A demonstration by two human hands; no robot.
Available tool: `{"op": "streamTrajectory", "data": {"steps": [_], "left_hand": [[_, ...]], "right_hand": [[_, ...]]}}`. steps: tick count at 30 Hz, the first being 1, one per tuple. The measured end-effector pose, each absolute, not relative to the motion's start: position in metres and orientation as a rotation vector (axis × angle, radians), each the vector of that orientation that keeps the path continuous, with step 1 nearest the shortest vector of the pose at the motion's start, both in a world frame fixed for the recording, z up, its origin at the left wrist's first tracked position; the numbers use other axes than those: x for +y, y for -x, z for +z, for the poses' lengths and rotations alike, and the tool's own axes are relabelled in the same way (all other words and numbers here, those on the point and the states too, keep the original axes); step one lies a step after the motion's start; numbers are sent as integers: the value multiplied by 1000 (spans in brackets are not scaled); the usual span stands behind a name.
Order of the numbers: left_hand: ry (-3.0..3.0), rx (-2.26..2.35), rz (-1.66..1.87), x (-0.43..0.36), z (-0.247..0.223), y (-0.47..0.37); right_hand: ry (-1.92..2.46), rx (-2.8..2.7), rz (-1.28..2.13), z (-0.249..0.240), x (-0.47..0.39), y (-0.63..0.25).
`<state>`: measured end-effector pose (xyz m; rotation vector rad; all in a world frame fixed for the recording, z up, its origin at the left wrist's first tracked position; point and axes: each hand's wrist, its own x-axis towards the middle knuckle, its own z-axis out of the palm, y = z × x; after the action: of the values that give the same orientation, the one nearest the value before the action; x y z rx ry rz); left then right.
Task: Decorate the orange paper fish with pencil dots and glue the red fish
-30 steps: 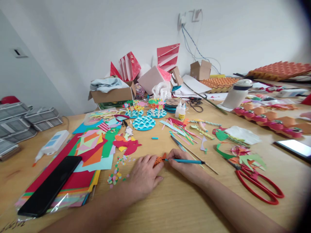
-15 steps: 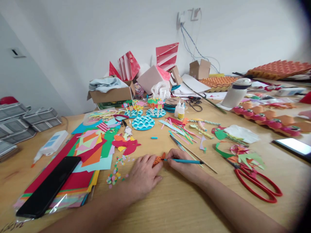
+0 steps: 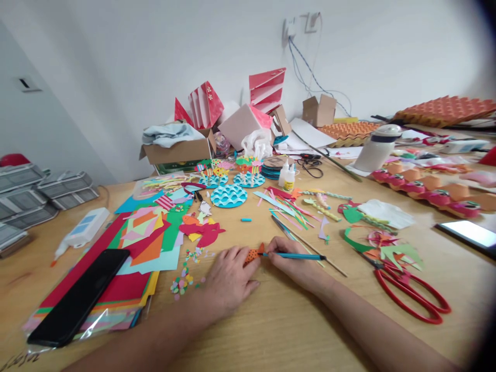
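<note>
My left hand [image 3: 232, 276] rests on the wooden table, its fingers holding down a small orange paper piece with dark dots [image 3: 252, 256]. My right hand [image 3: 289, 258] is closed around a blue pen [image 3: 298, 256], whose tip meets the right end of the dotted piece. A blue pen cap [image 3: 246, 220] lies beyond both hands. Small colored paper dots [image 3: 182, 284] are scattered left of my left hand. Nearby are red and orange paper cutouts [image 3: 209, 232]. A thin wooden stick [image 3: 329, 261] lies beside my right hand.
On the left, a black phone [image 3: 79, 297] lies over colored paper sheets [image 3: 129, 287]. Red-handled scissors [image 3: 411, 289] are at the right. Farther back stand a blue scalloped disc [image 3: 228, 196], glue bottles [image 3: 289, 178], a white jar [image 3: 377, 149] and a cardboard box [image 3: 178, 150].
</note>
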<state>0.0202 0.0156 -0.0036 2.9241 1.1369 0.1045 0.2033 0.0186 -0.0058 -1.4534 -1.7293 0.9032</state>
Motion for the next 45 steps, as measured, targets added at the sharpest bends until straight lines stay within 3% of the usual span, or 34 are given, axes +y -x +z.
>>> {"op": "streamTrajectory", "data": {"steps": [38,45], "left_hand": [[-2937,1125,131,16,-6,-19],[-2896,1111,161,15,-4,-17]], "right_hand": [[1434,-1732,933,-5,19,-202],[1370,-1484,1043,-3,21,-209]]}}
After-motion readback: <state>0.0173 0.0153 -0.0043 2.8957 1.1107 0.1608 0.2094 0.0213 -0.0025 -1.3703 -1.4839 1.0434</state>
